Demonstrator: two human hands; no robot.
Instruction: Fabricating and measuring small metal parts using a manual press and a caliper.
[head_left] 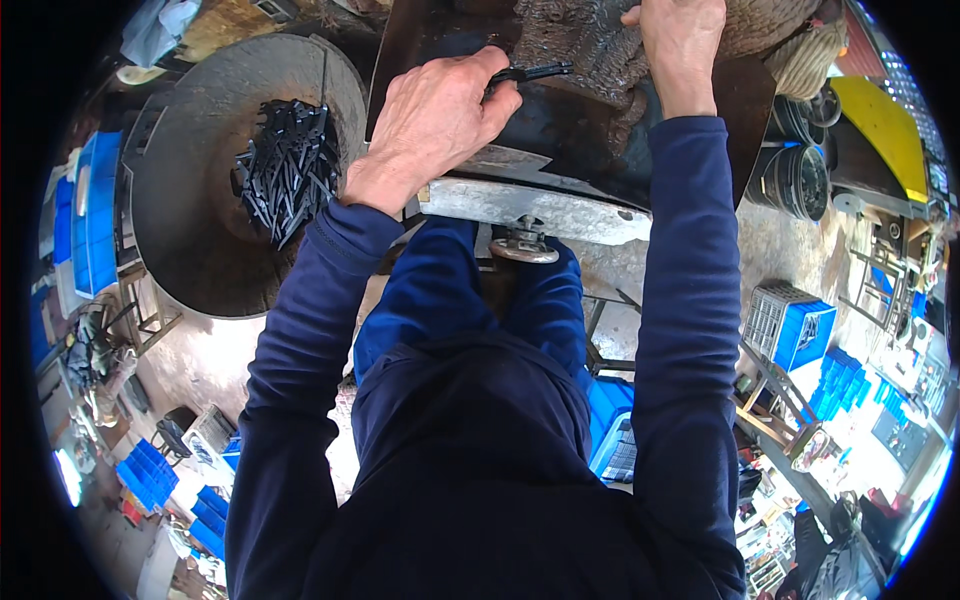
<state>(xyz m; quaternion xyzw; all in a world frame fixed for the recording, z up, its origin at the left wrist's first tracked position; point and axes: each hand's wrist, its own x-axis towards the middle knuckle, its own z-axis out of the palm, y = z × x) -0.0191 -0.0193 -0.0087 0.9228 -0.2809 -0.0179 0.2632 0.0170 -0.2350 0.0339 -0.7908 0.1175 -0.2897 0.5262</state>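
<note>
My left hand [435, 120] is closed around a slim black metal part [540, 72], its narrow end sticking out to the right past my fingertips. That part is held over a dark metal tray [560, 130] on the bench. At the top edge, my right hand [685, 45] is by a rough, wet-looking brown mat or cloth [580, 50]. The picture cuts off most of its fingers, so I cannot see what they hold. Left of my left hand, a wide round metal pan [185, 190] has a heap of similar black metal parts [288, 165] in it.
A worn pale bench edge [540, 208] runs before me, with a handwheel [525, 248] beneath. Blue crates [97, 215] stand at the left; a grey-and-blue crate [795, 325] is at the right. Dark wire coils [795, 180] and a yellow panel [880, 130] are at the upper right.
</note>
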